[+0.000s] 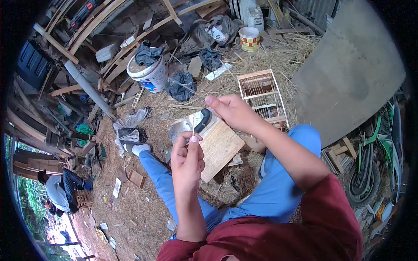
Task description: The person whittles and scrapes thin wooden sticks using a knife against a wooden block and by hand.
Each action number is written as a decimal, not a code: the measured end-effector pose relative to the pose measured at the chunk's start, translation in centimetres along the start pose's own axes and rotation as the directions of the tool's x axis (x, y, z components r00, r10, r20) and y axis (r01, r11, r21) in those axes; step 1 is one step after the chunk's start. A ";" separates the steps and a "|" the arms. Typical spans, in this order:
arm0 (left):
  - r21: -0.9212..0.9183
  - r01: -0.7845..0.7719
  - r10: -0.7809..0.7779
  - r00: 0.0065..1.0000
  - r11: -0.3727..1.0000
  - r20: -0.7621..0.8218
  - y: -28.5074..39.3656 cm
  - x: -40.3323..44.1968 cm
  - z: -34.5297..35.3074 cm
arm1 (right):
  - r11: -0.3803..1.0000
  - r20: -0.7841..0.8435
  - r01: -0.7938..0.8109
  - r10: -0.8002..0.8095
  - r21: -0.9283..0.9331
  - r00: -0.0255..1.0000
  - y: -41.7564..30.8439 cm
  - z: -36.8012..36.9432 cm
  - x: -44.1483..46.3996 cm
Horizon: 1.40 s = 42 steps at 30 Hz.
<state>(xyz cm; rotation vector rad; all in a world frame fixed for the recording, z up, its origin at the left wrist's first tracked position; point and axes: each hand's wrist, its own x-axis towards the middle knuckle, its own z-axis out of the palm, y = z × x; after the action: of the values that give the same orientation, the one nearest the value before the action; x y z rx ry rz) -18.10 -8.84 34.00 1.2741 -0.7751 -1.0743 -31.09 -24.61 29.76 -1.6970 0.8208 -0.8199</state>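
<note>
My left hand [188, 154] is pinched closed around the lower end of a thin light stick [193, 125] that points upward. Higher and to the right, my right hand [224, 109] is closed too, thumb against fingers; what it pinches is too small to make out. Between and behind the hands, a black curved handle [203, 122] lies over a metal plate [180, 126] beside a wooden board [220, 150]. Beyond my right hand stands a wooden cage with thin bars [263, 95].
A white bucket [150, 78] with black plastic and a smaller yellow-red bucket [250, 40] stand ahead. A large grey sheet [348, 69] leans at right, above a green motorbike [370, 152]. Another person [61, 191] sits at far left. Straw covers the ground.
</note>
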 end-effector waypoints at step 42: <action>0.800 0.018 -0.089 0.995 0.600 0.044 -24.4 1.5 -25.7 | 0.800 -0.135 -0.600 0.592 -0.019 0.794 17.9 6.8 -4.8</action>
<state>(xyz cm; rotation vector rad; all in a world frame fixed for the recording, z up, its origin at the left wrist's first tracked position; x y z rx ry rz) 1.27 -0.10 5.67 2.0353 -1.3872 -0.8237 -30.32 -21.37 10.27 -1.3146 1.3896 -0.4570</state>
